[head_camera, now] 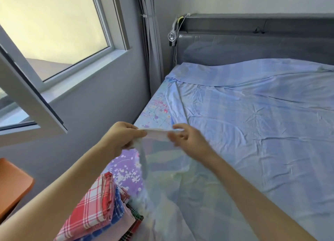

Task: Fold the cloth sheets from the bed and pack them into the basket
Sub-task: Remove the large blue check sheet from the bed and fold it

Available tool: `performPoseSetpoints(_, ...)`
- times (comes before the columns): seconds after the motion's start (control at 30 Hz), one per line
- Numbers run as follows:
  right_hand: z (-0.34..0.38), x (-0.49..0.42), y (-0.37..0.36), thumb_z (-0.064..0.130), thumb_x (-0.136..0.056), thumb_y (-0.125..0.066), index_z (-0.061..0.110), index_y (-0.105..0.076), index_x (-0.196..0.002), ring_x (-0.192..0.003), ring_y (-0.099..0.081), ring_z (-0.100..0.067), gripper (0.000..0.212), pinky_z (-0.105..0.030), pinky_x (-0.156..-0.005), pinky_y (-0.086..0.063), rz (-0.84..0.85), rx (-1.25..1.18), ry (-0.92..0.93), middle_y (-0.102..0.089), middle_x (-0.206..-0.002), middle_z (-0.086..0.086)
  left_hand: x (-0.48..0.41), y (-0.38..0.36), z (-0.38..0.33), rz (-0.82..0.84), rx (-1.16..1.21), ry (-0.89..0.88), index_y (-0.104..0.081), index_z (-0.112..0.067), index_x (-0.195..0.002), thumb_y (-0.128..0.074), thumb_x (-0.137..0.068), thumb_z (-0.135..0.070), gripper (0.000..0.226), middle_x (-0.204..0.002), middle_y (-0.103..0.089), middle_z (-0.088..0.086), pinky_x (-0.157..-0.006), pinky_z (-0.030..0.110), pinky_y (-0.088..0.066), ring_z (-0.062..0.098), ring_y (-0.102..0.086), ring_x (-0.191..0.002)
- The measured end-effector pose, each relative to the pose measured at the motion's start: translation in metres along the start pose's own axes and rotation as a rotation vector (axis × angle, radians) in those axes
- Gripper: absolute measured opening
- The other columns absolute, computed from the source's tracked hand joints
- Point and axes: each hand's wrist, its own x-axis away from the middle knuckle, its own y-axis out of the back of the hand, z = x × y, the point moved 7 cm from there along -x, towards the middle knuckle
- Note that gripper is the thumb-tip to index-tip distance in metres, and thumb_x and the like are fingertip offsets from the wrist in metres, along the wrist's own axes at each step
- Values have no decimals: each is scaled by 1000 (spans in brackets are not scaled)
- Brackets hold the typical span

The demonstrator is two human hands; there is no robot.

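Cloth (162, 161): we hold it up, centre frame, over the bed's (262, 114) near edge | left hand (122, 135): gripping its top edge | right hand (188, 139): blurred, at that edge, grip unclear | folded plaid stack (97, 211): lower left, red on top

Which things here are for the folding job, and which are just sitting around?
For the job: pale cloth held up by the left hand and right hand; stack of folded checked cloths; blue sheet on the bed.
Just there: open window, curtain, headboard, clip lamp.
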Motion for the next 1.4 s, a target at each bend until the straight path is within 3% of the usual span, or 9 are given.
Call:
performPoseSetpoints(0.1,22,29,-45,42,-71,-79,25,-42,-134,-102,-60,-9,74,-26,-87,-49,76,6,141,-62,-113,8,7,-44,-11,116,45,41,-61,2,-73,-68,-82,-5,13,-53,-55,7,-39,16,-42,10,-52,-37)
performPoseSetpoints(0.23,21,46,-32,13,-80,-68,14,-52,-128,-96,-63,-20,51,-35,-83,-49,-293,51,177,-68,-106,-1,7,-71,-11,141,24,94,-66,1,-89,-74,-75,-16,24,-79,-66,12,-69,32,-57,22,-65,-71)
performPoseSetpoints(0.43,15,112,7,-1,-80,-59,14,-70,-76,-60,-58,-13,18,-26,-58,-44,-467,230,179,-67,-63,1,33,-107,16,460,218,363,-58,-1,-79,-66,-80,-4,9,-70,-55,10,-47,19,-46,16,-51,-58)
performPoseSetpoints(0.53,6,151,4,11,-88,-62,29,-41,-50,-46,-45,-5,47,-22,-50,-29,-510,301,138,-41,-42,10,55,-147,43,636,267,506,-54,0,-73,-58,-86,-2,14,-62,-50,10,-39,18,-46,16,-52,-36)
performPoseSetpoints(0.67,-11,202,9,10,-88,-59,45,-55,-49,-50,-48,-1,53,-11,-53,-35,-528,257,39,-52,-50,18,74,-194,78,677,209,598,-51,2,-72,-52,-89,1,17,-53,-52,10,-30,19,-42,18,-52,-29)
performPoseSetpoints(0.8,-44,259,26,17,-74,-46,4,-65,-69,-63,-61,-29,23,-51,-61,-52,-599,166,-140,-59,-63,-15,90,-236,99,700,197,673,-50,3,-72,-54,-87,0,16,-66,-56,13,-39,23,-49,21,-55,-56)
performPoseSetpoints(1.17,-125,379,102,-9,-85,-47,-7,-68,-83,-60,-69,-20,21,-41,-60,-59,-757,-4,-331,-67,-75,-22,51,-334,68,319,140,263,-45,-29,-71,-49,-93,-6,32,-112,-61,8,-53,17,-35,15,-58,-88)
performPoseSetpoints(1.3,-186,435,164,-9,-85,-48,-6,-70,-83,-57,-68,-21,23,-38,-59,-60,-871,-110,-421,-68,-71,-21,77,-408,19,335,304,154,-50,6,-128,-47,-95,-6,35,-128,-56,19,-43,3,-36,15,-60,-105)
performPoseSetpoints(1.4,-233,474,215,-10,-84,-50,-15,-66,-81,-57,-64,-22,17,-34,-56,-59,-927,-166,-466,-64,-76,-32,116,-449,-22,143,302,-36,-65,-5,-92,-56,-87,-8,11,-74,-69,1,-52,15,-44,21,-67,-94)
